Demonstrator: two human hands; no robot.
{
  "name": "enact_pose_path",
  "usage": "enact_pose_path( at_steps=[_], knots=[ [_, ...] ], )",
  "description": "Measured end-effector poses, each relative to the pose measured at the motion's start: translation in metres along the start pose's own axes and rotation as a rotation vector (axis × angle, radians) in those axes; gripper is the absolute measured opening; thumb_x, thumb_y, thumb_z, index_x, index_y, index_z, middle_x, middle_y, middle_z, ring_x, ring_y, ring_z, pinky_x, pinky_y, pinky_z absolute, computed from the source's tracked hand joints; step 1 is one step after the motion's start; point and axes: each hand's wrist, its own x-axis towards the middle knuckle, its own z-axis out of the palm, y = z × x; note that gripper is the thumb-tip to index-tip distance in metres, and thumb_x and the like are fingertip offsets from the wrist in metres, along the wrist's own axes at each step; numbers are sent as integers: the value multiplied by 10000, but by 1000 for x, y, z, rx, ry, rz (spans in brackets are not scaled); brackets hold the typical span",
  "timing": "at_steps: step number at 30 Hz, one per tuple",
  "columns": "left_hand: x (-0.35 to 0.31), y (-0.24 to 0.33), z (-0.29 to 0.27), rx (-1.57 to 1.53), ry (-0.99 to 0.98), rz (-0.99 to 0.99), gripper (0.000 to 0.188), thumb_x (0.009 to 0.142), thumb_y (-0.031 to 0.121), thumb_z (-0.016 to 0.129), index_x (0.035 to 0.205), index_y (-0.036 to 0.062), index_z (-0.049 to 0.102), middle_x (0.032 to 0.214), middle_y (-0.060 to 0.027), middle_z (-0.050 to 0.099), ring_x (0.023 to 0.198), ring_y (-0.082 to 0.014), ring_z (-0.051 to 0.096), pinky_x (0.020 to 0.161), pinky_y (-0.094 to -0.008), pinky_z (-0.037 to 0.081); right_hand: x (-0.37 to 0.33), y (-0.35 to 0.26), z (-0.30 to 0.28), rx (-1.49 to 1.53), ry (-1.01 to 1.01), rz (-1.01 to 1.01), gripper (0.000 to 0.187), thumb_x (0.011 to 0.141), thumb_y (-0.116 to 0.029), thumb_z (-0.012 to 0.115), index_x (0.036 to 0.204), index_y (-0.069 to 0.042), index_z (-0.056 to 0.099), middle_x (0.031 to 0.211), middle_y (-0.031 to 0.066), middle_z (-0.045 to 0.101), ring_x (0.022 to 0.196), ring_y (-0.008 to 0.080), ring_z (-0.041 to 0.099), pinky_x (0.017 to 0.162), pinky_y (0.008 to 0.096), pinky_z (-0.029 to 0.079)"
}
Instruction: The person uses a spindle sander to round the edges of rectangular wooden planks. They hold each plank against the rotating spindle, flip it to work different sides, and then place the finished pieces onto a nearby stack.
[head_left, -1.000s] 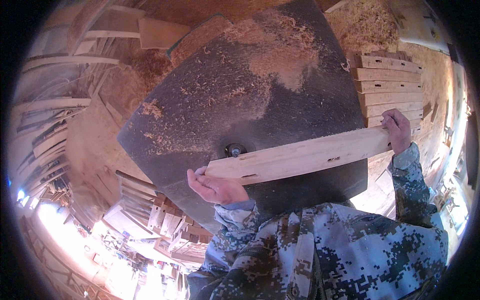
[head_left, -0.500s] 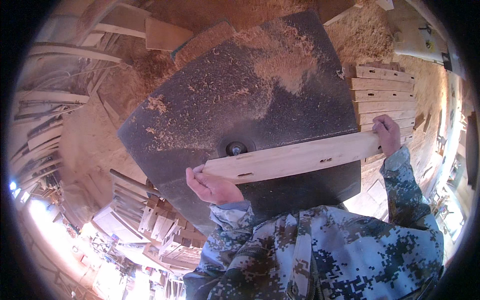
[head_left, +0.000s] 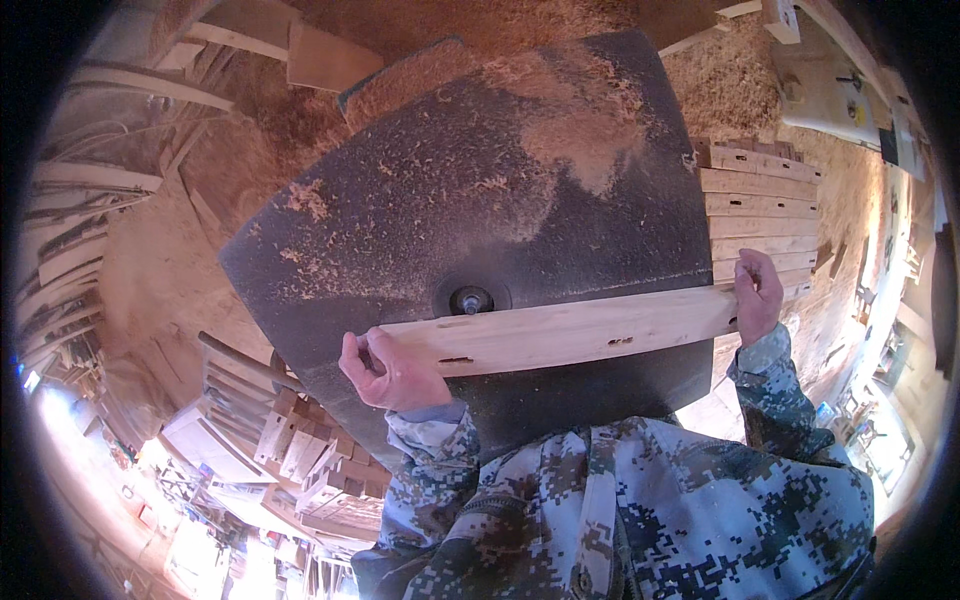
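Observation:
A long pale wooden board [head_left: 560,332] with mortise slots along its near side lies across the dark machine table [head_left: 420,220]. Its far edge touches or nearly touches a metal cutter spindle [head_left: 471,301] that rises from a round opening in the table. My left hand [head_left: 392,370] is closed on the board's left end, with that end hidden behind the fingers. At the right end, my right hand [head_left: 758,292] grips the board between thumb and fingers, close to the table's right edge.
Wood shavings and sawdust [head_left: 585,115] cover much of the table's far part. Beyond the right edge lies a stack of slotted boards [head_left: 760,205]. More wooden pieces [head_left: 305,440] are piled at the lower left, and curved timbers [head_left: 150,82] lean at the far left.
Both hands and the board have shifted left across the table past the spindle. The whole view has also moved slightly.

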Motion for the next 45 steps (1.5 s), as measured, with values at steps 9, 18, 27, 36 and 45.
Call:
enact_pose_path(
  at_steps=[9,18,27,36,45],
  knots=[
    [5,2,4,50,33,14,302,1048,131,622,1283,-59,622,1058,-94,655,949,-178,609,873,-316,508,1,-5,6,86,28,-49,350,1025,36,550,1365,-27,601,1003,-25,581,846,62,507,749,210,437],
    [31,-8,-11,45,57,-38,513,1056,234,617,1416,-127,558,1362,-273,633,1186,-321,653,1041,-388,517,4,-45,33,-89,144,-126,336,991,42,573,1317,-12,635,1114,84,657,1009,203,630,957,339,514],
    [95,-25,-44,-19,172,-101,561,1027,235,633,1481,-81,535,1316,-230,663,1143,-295,650,982,-381,524,-3,-100,92,-180,93,-398,434,1011,99,453,1419,-23,536,1108,54,590,995,140,562,910,274,473],
    [158,-63,-96,-3,262,-95,512,1025,229,620,1444,-61,570,1259,-173,679,1078,-261,664,947,-378,554,-28,-163,152,-30,-35,-447,556,914,124,474,1465,47,487,1072,146,560,996,294,564,974,406,483],
    [184,-105,-160,-6,275,-199,557,1042,289,588,1474,-60,540,1290,-205,658,1142,-302,657,989,-401,552,-42,-206,191,-19,-168,-581,650,890,136,457,1532,43,409,1057,164,537,965,311,522,942,442,457]
  ],
)
